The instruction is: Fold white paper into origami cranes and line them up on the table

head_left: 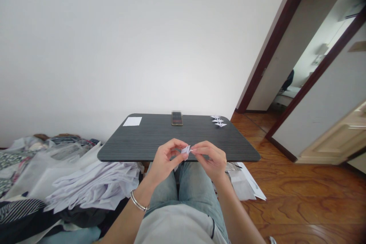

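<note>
1. We are holding the folded white paper model [185,150] in the air, over the middle of the surface's [128,141] near edge.
2. Our left hand [164,158] is pinching its body between thumb and fingers; our right hand [213,160] is pinching the narrow tip at its right end.
3. We are judging it very light and crisp, stiff along its creases yet easily crushed or torn; it is probably giving a dry, barely slippery grip; we are favouring the layered folds for a steady hold, and only gentle fingertips on the thin tip.
4. The tip is pointing right; the long axis is seemingly running left to right, roughly along the near edge; our fingers are covering much of it, so its exact facing is escaping us.
5. Three origami cranes [220,124] are resting by the far right corner; a white paper sheet [132,121] is lying flat by the far left corner.
</note>
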Tool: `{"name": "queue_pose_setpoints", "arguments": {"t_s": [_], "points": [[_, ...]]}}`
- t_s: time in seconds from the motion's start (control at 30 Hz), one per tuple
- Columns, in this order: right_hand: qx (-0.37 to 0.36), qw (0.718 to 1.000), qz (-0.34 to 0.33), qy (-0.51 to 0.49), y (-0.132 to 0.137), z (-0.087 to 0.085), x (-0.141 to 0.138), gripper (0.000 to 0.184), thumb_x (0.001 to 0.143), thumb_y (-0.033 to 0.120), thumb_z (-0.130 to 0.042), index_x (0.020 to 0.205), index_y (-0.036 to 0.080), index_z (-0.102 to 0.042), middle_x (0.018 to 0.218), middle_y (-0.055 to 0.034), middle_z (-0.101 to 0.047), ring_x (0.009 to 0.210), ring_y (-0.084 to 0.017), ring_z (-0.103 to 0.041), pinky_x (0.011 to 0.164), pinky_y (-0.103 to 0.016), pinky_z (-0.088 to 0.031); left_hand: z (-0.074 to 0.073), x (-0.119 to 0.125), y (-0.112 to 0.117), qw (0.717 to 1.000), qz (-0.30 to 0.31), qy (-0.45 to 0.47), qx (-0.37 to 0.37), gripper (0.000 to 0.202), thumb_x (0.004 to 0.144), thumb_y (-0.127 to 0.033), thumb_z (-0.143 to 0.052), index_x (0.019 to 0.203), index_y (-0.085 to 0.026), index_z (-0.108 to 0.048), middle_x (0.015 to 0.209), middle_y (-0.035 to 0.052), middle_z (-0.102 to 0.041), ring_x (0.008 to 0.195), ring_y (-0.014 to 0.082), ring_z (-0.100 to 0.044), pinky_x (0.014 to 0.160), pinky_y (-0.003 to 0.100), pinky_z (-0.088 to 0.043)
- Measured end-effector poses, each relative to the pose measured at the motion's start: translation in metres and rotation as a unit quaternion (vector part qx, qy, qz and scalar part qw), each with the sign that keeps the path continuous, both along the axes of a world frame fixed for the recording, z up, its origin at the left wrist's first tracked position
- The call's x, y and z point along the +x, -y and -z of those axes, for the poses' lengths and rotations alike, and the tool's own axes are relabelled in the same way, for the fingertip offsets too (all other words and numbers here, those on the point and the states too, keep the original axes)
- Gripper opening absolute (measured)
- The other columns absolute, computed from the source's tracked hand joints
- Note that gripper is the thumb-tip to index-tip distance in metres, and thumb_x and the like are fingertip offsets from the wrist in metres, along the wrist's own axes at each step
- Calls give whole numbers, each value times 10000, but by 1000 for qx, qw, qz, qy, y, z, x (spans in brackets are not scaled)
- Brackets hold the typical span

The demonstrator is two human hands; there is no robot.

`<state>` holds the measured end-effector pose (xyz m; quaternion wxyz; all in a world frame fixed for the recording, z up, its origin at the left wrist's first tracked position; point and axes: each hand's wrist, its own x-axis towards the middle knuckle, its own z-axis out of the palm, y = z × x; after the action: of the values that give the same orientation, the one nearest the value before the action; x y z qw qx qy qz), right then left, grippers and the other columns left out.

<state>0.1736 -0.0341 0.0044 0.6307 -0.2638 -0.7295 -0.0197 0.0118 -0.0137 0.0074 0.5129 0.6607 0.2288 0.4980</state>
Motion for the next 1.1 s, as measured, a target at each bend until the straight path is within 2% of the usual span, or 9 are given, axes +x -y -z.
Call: {"name": "queue_pose_setpoints", "arguments": {"t_s": [0.23, 0.53, 0.73, 1.1], "points": [[19, 1000, 0, -6, 2, 2, 0, 161, 780, 78, -572, 785, 225, -638, 720, -46, -701, 625, -160, -663, 553, -259, -528, 1, 0, 1, 999, 25, 13, -17, 193, 718, -230, -691, 869, -137, -616, 837, 39, -590, 706, 109, -533, 647, 222, -451], [19, 991, 25, 128, 5, -8, 14, 169, 795, 84, -567, 891, 218, -604, 772, -44, -692, 691, -145, -652, 606, -241, -519, 0, -3, -1, 999, 36, -34, 1, 198, 738, -243, -668, 898, -135, -625, 849, 41, -578, 702, 110, -522, 626, 226, -455], [-7, 980, 33, 197, 9, -15, 19, 151, 828, 106, -532, 915, 209, -602, 796, -61, -683, 710, -147, -642, 617, -239, -509, -3, -4, 0, 997, 38, -58, -20, 221, 728, -270, -668, 895, -131, -626, 838, 45, -586, 718, 126, -532, 619, 232, -453], [-47, 975, 28, 214, 7, -15, 22, 127, 841, 122, -497, 864, 202, -592, 777, -54, -674, 701, -143, -631, 599, -226, -483, -4, -4, -2, 996, 43, -62, -37, 215, 721, -251, -663, 893, -130, -620, 825, 49, -590, 751, 138, -534, 605, 223, -461]]}}
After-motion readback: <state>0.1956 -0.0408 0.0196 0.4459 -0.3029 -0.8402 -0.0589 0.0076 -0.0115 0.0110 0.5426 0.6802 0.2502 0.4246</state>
